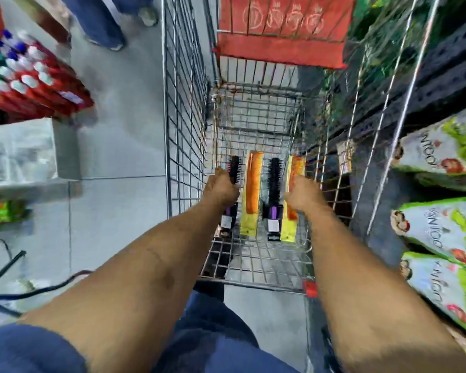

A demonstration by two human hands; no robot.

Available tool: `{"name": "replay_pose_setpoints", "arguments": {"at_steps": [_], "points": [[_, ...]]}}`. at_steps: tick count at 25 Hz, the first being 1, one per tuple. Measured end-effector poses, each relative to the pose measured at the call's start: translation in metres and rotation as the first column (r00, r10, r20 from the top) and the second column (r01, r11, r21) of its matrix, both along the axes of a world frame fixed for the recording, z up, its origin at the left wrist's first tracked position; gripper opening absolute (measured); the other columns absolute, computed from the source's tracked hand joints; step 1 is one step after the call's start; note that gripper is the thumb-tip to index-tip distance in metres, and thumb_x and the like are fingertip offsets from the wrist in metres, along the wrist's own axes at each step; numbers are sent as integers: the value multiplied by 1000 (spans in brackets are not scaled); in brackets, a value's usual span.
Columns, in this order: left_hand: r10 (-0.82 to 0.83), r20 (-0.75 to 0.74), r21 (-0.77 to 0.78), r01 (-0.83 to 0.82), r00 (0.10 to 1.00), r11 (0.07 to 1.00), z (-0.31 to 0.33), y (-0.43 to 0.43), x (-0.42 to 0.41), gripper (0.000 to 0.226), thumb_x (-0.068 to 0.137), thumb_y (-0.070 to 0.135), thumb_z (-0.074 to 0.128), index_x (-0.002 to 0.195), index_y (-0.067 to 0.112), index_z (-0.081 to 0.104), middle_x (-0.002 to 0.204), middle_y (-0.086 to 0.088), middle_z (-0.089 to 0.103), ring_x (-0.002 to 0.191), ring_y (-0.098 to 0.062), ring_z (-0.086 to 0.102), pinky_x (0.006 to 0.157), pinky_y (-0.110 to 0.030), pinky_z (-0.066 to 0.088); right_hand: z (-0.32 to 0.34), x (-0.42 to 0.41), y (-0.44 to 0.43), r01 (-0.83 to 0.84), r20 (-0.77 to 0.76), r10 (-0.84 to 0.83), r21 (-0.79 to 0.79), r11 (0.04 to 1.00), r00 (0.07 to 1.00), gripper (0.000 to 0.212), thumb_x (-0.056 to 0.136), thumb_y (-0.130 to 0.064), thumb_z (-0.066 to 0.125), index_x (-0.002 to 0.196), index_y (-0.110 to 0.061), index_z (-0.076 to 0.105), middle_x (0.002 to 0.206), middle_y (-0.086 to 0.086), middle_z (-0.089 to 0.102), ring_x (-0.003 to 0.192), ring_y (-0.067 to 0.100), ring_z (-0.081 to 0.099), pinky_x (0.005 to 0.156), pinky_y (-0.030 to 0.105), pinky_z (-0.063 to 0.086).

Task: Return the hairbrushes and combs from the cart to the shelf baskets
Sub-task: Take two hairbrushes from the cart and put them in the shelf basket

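Observation:
Both my arms reach down into a wire shopping cart (256, 275). Four items lie side by side on its floor. My left hand (220, 188) is closed around the leftmost black hairbrush (234, 169), whose purple-labelled handle (229, 215) shows below my fist. An orange comb on a yellow card (253, 189) lies next to it. A second black round hairbrush (275, 181) lies right of that comb. My right hand (303, 193) is closed on the rightmost orange comb on a yellow card (296, 165). No shelf basket is in view.
The cart's red child-seat flap (280, 30) is at its far end. Green and white packaged bags (441, 232) fill the shelf on the right. Red bottles with white caps (30, 82) stand at the left. Another person's legs (102, 20) are on the grey floor ahead. Black cables (8, 275) cross the floor.

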State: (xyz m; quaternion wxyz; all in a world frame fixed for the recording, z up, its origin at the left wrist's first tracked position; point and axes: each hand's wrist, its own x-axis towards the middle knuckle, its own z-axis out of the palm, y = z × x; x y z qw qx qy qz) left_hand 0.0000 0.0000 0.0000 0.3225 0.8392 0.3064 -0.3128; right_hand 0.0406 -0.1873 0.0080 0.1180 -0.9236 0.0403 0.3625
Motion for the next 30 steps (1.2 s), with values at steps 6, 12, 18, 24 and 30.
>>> {"name": "replay_pose_setpoints", "arguments": {"at_steps": [6,12,18,24,30], "points": [[74,-210,45,-66,975,997,-51,4,-22,42,88,27,65,117,1,50,115,-21,61,102,-35,58,79,-38,47,-52,-12,22,137,-159,-140,-28,990,977,41,79,-39,72,97,-8,51,108,15,61,84,30,56,74,37,50],[192,-196,-44,-205,962,978,-68,0,-32,27,87,23,66,108,7,59,100,-12,66,86,-26,65,75,-37,57,-64,-16,33,270,-121,-280,-95,958,952,51,83,-31,70,122,-7,48,115,13,58,103,36,59,81,45,49],[300,-98,-130,-311,949,941,-44,-2,-28,26,88,27,65,103,6,60,95,-9,65,74,-19,60,58,-28,47,-33,-12,32,434,-61,-430,55,899,901,33,77,-38,66,97,-16,52,91,2,59,86,28,61,73,39,53],[507,89,-352,-449,857,821,19,1,-24,12,86,23,67,85,16,56,87,-2,64,83,-24,62,79,-38,54,41,-16,30,531,37,-560,275,802,827,27,83,-31,63,99,-10,58,94,1,60,76,19,54,53,28,42],[453,133,-587,-298,882,753,97,3,-25,14,82,20,66,73,14,57,89,-24,67,91,-45,68,80,-59,55,115,-46,23,501,120,-675,580,643,728,24,78,-30,70,97,-17,63,77,-8,62,78,22,60,73,34,49]]}}
